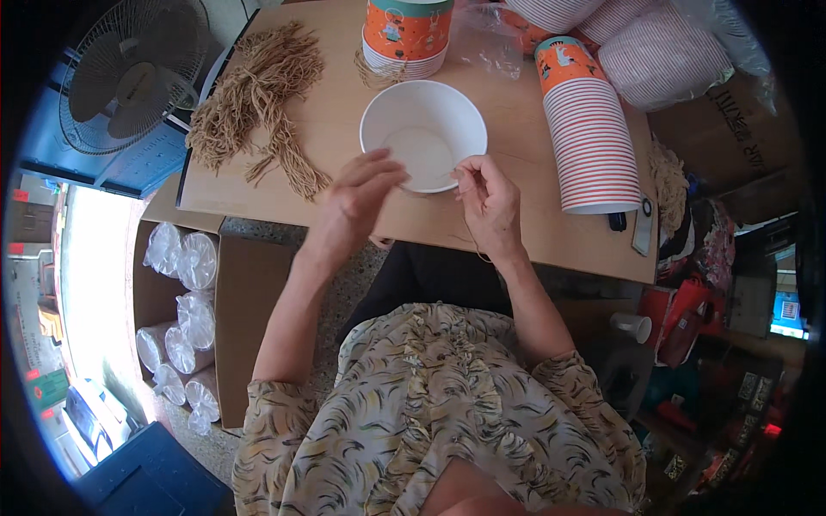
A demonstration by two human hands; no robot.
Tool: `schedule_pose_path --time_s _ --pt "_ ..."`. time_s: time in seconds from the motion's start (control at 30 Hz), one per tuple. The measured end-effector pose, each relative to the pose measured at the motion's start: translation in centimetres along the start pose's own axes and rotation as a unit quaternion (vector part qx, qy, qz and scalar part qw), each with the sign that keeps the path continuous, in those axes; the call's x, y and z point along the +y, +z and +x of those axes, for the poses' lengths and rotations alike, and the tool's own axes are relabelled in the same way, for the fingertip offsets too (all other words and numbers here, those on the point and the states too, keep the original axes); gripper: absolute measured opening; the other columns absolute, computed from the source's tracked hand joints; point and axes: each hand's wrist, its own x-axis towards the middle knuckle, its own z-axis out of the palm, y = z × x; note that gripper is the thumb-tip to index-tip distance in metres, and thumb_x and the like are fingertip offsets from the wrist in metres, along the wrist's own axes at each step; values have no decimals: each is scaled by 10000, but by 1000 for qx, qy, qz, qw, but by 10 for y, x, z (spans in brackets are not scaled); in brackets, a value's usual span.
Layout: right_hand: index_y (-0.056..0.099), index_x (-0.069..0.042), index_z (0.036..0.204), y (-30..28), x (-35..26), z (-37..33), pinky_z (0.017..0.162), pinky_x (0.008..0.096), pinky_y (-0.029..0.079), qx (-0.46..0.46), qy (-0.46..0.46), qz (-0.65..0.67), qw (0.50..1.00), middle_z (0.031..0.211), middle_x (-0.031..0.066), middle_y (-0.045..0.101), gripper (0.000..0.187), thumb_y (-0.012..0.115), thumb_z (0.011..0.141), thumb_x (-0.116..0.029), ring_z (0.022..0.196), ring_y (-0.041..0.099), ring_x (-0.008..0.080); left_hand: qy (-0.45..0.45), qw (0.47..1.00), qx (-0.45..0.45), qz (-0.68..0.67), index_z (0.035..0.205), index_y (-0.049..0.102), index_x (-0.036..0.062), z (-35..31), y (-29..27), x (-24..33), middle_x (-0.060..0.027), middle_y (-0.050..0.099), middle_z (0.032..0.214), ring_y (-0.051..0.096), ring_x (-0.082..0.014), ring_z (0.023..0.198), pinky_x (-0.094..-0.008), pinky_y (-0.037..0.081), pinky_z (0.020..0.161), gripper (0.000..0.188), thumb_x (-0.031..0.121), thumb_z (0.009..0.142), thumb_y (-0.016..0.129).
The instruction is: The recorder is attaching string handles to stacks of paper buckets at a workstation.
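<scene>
A white paper bucket [422, 112] stands at the table's near edge, its wide mouth facing me. At its right rim my right hand [492, 202] is closed in a pinch, and a thin tan cord [476, 245] hangs from it beside the wrist. My left hand [357, 196] is over the bucket's near left rim, fingers stretched out and slightly blurred; I see nothing in it. Beyond the left hand lies a heap of tan twisted cords [258, 95], with a few strands trailing towards me.
Behind the bucket stands an orange printed stack of paper buckets [407, 34], and a long nested stack [594, 142] lies to the right. Bagged tubs [662, 56] fill the far right. A fan [133, 82] and a carton of wrapped stacks [249, 327] are at left.
</scene>
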Motion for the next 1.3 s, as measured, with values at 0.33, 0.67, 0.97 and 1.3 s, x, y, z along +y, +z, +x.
schedule_pose_path --time_s 0.33,0.67,0.97,1.3 --pt "612 12 1017 -14 -35 -10 584 194 442 -54 103 209 971 917 33 674 154 587 1027 -140 656 541 31 -342 936 12 -80 1049 752 19 -46 -52 53 -110 754 853 723 -149 738 -298 571 659 182 126 901 739" --pt "605 20 971 -22 -54 -34 576 186 410 -50 14 101 994 738 -30 558 81 625 991 -57 655 491 19 -171 975 37 -138 949 742 29 -11 0 86 -119 714 805 709 -220 684 -312 552 610 115 72 845 763" --pt "644 18 969 -30 -45 -43 566 173 400 -70 37 100 992 755 -52 561 69 665 965 -48 659 478 -2 -188 968 28 -164 1043 719 6 -16 12 89 -120 731 847 717 -206 701 -316 565 625 194 66 862 756" --pt "684 31 958 -39 -33 -43 614 171 438 -115 118 208 964 821 -24 625 91 711 928 -51 709 520 10 -227 942 -24 -245 973 716 -6 -22 20 78 -99 719 797 702 -168 688 -290 561 634 84 45 909 697"
